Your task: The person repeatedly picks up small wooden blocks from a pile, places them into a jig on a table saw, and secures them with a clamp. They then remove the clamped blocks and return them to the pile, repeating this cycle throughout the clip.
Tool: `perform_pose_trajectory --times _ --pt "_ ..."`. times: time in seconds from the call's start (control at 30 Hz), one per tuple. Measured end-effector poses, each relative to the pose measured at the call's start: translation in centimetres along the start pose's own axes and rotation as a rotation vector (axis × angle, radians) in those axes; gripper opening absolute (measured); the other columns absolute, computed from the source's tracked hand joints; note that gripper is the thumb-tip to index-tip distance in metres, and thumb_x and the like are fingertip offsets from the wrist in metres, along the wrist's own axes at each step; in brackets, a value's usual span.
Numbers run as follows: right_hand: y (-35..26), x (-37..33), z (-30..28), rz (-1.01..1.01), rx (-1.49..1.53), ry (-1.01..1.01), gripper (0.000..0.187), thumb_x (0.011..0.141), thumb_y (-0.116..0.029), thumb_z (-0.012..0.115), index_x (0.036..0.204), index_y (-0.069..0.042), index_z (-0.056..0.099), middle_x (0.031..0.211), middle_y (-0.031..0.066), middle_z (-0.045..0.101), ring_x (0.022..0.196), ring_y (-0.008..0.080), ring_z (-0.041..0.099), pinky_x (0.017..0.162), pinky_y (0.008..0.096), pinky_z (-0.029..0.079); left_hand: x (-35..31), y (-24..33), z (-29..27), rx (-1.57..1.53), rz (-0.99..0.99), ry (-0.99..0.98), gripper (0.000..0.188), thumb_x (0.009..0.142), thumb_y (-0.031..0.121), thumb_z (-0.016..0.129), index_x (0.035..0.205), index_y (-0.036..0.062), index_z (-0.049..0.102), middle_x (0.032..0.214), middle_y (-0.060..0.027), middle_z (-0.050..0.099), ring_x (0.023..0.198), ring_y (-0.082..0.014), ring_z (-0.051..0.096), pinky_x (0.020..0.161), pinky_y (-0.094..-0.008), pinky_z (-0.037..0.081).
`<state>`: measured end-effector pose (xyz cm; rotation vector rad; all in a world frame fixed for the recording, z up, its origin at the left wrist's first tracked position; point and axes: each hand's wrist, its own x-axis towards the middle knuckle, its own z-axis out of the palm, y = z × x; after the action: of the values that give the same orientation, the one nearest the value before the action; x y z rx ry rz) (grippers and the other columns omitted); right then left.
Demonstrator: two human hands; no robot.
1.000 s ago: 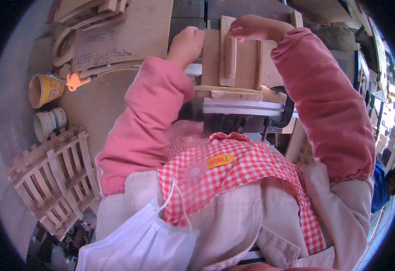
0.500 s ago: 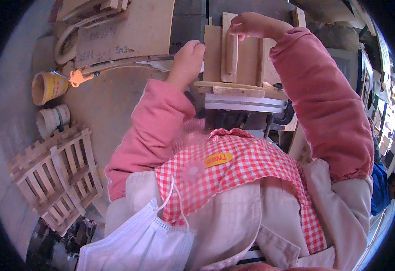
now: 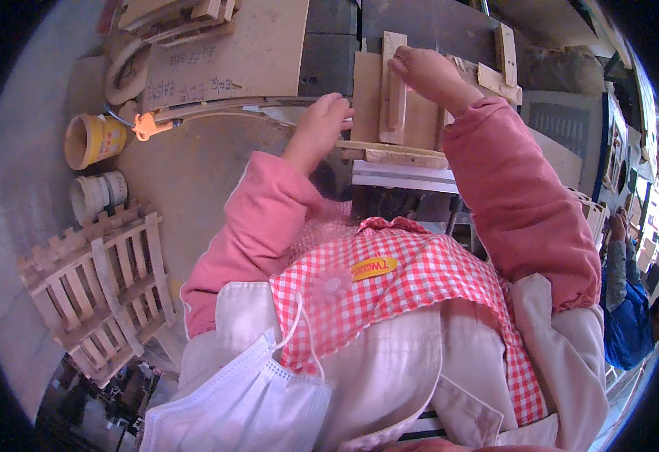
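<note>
A thin flat board (image 3: pixel 423 124) lies on the dark worktop (image 3: pixel 435 26) in front of the person, and a long wooden block (image 3: pixel 396 98) with a raised grip lies on the board, running away from the body. The right hand (image 3: pixel 429 71) reaches in from the right of the board, its thumb and fingers pinched together on the far end of the block. The left hand (image 3: pixel 318 128) is just beside the board's left edge, fingers curled in; whether it touches the board or holds anything I cannot tell. Along the near edge of the board runs a wooden rail (image 3: pixel 405 158), with a pale metal strip (image 3: pixel 405 177) on the body side of it. Right of the board, past the right hand, are an upright-looking wood piece (image 3: pixel 505 54) and a shorter offcut (image 3: pixel 499 83). Left of the board, a wide panel (image 3: pixel 269 45) bears handwriting. Farther left of the board are an orange air gun (image 3: pixel 145 126), a yellow bucket (image 3: pixel 84 143) and a white bucket (image 3: pixel 92 197), with a slatted pallet (image 3: pixel 103 294) nearer the body. Far right of the board, a co-worker in blue (image 3: pixel 627 324) shows at the rim.
</note>
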<state>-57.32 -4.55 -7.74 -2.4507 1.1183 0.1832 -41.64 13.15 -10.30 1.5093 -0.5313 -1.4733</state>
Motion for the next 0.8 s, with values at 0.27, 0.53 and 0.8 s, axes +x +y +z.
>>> perform_pose_trajectory --times 0.27,0.53,0.8 --pt "-2.2 -1.6 1.1 0.153 -0.012 -0.015 0.034 0.094 -0.031 0.044 0.108 0.000 0.045 0.089 0.0262 0.066 0.084 0.0437 0.064 0.077 0.0520 0.050 -0.3 -0.5 0.0 0.190 0.069 -0.029 0.051 0.094 0.029 0.048 0.132 -0.0050 0.044 0.118 -0.0199 0.059 0.094 -0.0225 0.065 0.083 -0.0319 0.049" --pt "-2.7 -2.0 2.1 0.204 0.097 0.057 0.036 0.089 -0.028 0.048 0.109 0.001 0.042 0.089 0.0275 0.066 0.084 0.0434 0.066 0.076 0.0517 0.051 -1.8 0.5 -0.4 0.038 -0.081 -0.093 0.053 0.099 0.031 0.044 0.142 0.0025 0.032 0.131 -0.0203 0.053 0.111 -0.0293 0.059 0.094 -0.0379 0.046" --pt "-3.0 -2.0 1.5 0.248 0.093 0.005 0.038 0.088 -0.028 0.049 0.112 0.001 0.041 0.091 0.0272 0.067 0.086 0.0419 0.066 0.077 0.0500 0.051 -6.0 -1.8 4.8 1.026 0.790 -0.084 0.062 0.071 0.028 0.075 0.125 0.0067 0.053 0.125 -0.0122 0.052 0.118 -0.0311 0.048 0.103 -0.0458 0.033"
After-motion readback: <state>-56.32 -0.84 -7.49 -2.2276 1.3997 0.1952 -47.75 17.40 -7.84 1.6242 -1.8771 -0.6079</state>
